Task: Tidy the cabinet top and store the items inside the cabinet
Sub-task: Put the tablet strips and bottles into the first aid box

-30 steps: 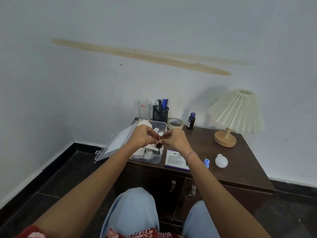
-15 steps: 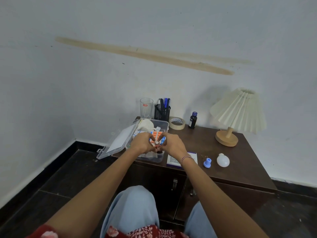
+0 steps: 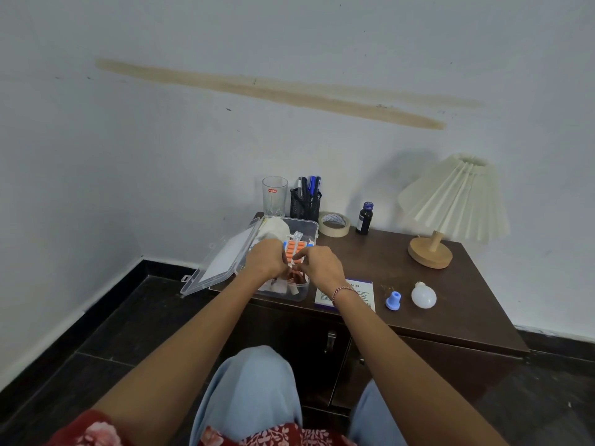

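Inside the box (image 3: pixel 309 227), fingers (image 3: pixel 300 252) flank orange blister pack (image 3: pixel 295 246).

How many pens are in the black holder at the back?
4 pens, all upright in the holder beside the glass: grey leftmost, then black, blue, and a dark one rightmost. Shorter ones may be hidden inside.

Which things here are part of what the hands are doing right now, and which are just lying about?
In use: left hand, right hand, orange blister pack, clear box.
Lying about: glass, pen holder, tape roll, dark bottle, lamp, bulb, blue cap, leaflet.
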`<state>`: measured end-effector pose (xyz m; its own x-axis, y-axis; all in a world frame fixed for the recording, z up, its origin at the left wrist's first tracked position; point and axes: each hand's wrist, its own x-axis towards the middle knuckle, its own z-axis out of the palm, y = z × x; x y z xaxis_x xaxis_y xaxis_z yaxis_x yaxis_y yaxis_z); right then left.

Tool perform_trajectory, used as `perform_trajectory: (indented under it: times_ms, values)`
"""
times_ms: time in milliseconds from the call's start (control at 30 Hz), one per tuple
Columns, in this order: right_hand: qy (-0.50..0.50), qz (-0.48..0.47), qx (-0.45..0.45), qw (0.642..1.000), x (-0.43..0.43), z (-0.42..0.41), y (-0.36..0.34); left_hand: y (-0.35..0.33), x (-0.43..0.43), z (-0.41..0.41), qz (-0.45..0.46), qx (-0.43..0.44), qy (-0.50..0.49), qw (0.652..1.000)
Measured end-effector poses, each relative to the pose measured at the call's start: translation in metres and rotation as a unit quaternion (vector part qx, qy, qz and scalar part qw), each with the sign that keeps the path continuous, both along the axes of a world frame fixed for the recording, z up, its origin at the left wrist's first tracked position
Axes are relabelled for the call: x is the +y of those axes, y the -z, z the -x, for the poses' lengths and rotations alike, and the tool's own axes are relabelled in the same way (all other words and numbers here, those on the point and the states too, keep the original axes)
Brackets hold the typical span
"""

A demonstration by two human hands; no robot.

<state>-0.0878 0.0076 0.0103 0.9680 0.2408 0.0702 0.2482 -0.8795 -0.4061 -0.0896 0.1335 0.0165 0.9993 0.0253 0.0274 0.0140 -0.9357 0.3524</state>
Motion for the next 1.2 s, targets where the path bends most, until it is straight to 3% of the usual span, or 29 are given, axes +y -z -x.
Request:
perform_trajectory:
  times_ms: [167, 467, 767, 1067, 1200]
  values:
    - [0.020, -0.019, -0.005, 1.000, 0.002, -0.002, 0.008, 0.001, 0.005, -0.004, -0.010, 0.003, -0.004, 1.000]
    - [-0.053, 0.057, 0.058, 0.995, -0.001, -0.008, 0.008, 0.009, 0.007, -0.010, -0.055, 0.049, -0.009, 0.997]
    - [-0.071, 0.068, 0.005, 0.995, -0.004, -0.013, 0.014, 0.006, 0.002, -0.017, -0.102, 0.068, -0.003, 0.992]
    - [0.011, -0.085, -0.069, 0.994, -0.020, -0.026, 0.003, -0.016, -0.001, -0.029, -0.097, 0.012, -0.022, 0.995]
    - [0.048, -0.154, -0.072, 0.984, -0.034, -0.036, -0.013, -0.023, -0.012, -0.038, -0.053, -0.021, -0.018, 0.998]
